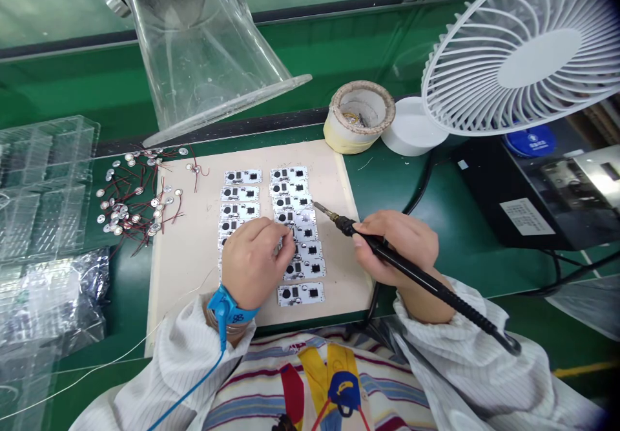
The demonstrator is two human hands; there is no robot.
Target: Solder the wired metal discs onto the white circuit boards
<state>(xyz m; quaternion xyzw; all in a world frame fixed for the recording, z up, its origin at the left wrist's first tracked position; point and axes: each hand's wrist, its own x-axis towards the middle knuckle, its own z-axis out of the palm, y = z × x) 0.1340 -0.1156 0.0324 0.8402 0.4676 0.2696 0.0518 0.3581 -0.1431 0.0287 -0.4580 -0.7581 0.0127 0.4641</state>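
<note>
My right hand (pixel 400 247) grips a black soldering iron (pixel 382 250) like a pen, its metal tip beside the right column of small white circuit boards (pixel 301 294). My left hand (pixel 256 260) is closed in a pinch above the boards and covers part of both columns. A thin strand of solder wire (pixel 186 295) runs from the lower left to this hand and passes out of sight beneath it; the pinched end is hidden. Round my left wrist sits a blue wrist strap (pixel 230 311) with a cord. The boards lie on a beige mat (pixel 194 224).
Small metal discs with red and dark wires (pixel 121 211) are heaped left of the mat. Clear plastic trays (pixel 43 185) and a silvery bag (pixel 62 295) lie further left. A transparent hood (pixel 208 63) hangs above; a tape roll (pixel 358 117), white fan (pixel 533 63) and black box (pixel 508 192) stand right.
</note>
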